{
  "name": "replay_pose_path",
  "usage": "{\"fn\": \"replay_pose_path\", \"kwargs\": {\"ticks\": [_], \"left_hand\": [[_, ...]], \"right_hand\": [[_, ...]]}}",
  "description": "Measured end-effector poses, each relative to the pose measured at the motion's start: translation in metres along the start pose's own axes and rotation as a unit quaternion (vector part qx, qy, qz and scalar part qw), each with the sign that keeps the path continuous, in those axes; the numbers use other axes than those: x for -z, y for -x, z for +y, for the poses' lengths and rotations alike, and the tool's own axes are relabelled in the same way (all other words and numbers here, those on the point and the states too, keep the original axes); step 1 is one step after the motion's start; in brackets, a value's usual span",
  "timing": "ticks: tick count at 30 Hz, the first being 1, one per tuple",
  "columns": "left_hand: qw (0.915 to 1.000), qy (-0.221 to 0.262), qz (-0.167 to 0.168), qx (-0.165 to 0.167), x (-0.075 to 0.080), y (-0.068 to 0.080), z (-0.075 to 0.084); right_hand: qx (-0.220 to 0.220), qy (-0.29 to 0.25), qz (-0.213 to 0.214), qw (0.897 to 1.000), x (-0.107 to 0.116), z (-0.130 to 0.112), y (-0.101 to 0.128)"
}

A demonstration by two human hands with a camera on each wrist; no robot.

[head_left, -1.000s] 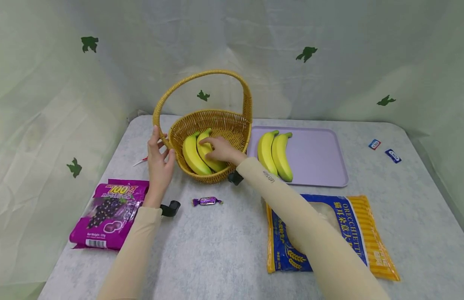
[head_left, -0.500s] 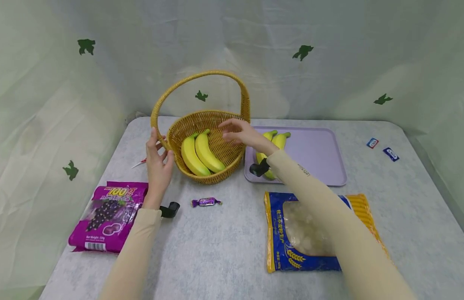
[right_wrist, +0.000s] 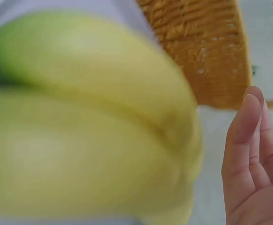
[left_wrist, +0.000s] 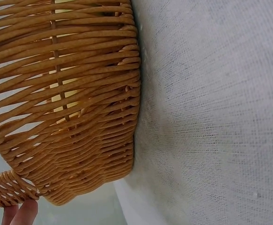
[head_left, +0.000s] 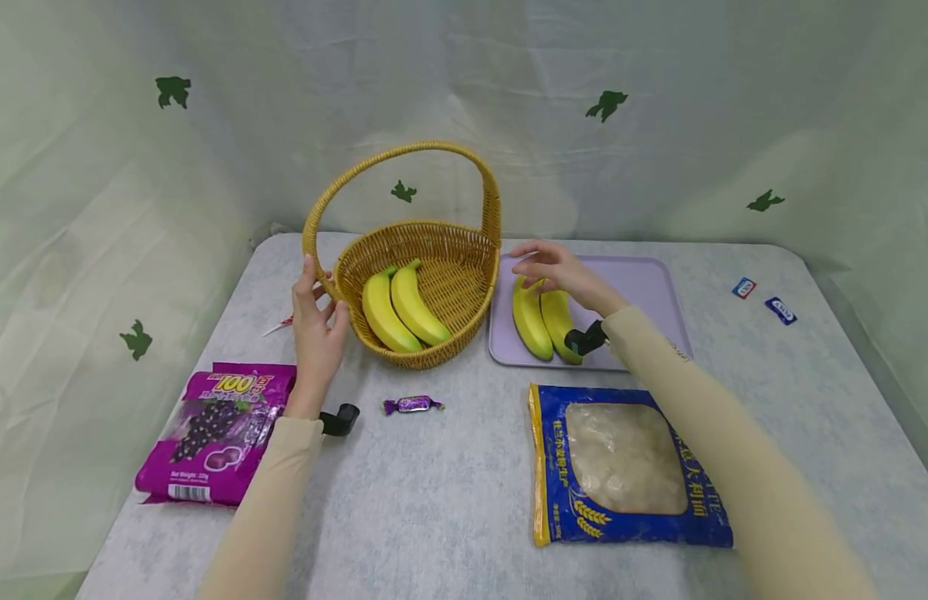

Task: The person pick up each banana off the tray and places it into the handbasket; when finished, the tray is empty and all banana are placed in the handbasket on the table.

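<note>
Step in hand looks like moving bananas from tray to basket. Left hand (head_left: pixel 316 327) grips the wicker basket (head_left: pixel 464 287) at its rim by the handle base, steadying it; one banana pair (head_left: pixel 399 307) lies inside. Right hand (head_left: pixel 557 271) hovers over the second banana pair (head_left: pixel 542 319) on the lilac tray (head_left: pixel 644 287), fingers spread and relaxed, holding nothing. Next move probably needs fingers closed around that pair before lifting. Grey cloth tabletop (head_left: pixel 448 492); pale green sheet backdrop (head_left: pixel 659 150) with leaf shapes.
</note>
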State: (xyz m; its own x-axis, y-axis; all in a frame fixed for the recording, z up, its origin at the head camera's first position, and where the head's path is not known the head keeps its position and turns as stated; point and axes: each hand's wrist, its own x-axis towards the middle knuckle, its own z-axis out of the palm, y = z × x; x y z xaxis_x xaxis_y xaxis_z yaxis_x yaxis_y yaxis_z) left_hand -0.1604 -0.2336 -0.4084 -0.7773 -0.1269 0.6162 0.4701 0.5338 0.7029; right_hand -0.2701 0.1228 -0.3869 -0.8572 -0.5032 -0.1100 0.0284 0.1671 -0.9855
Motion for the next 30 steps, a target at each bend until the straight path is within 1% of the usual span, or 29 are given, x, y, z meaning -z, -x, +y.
{"fn": "replay_pose_path", "kwargs": {"ticks": [5,11,18,22,25,27,30], "left_hand": [[1.0,-0.005,0.001,-0.002,-0.001,0.0,0.001],[0.9999,-0.008,0.003,0.007,-0.002,0.001,0.001],[0.9998,-0.005,0.004,0.016,-0.001,0.002,0.001],[0.9998,-0.003,0.005,0.019,-0.001,0.002,0.0],[0.9999,-0.002,0.005,0.013,-0.002,0.002,-0.001],[0.9999,-0.002,0.004,0.01,-0.002,0.002,-0.002],[1.0,-0.002,0.004,0.007,-0.002,0.001,-0.001]], "right_hand": [[-0.023,0.03,0.02,0.999,0.021,0.012,0.015],[-0.038,0.064,0.038,0.996,0.044,0.026,0.031],[-0.054,0.09,0.043,0.994,0.059,0.037,0.044],[-0.068,0.114,0.023,0.991,0.063,0.04,0.048],[-0.077,0.131,-0.014,0.988,0.064,0.042,0.051],[-0.082,0.129,-0.04,0.987,0.063,0.043,0.052],[-0.086,0.126,-0.067,0.986,0.061,0.045,0.052]]}}
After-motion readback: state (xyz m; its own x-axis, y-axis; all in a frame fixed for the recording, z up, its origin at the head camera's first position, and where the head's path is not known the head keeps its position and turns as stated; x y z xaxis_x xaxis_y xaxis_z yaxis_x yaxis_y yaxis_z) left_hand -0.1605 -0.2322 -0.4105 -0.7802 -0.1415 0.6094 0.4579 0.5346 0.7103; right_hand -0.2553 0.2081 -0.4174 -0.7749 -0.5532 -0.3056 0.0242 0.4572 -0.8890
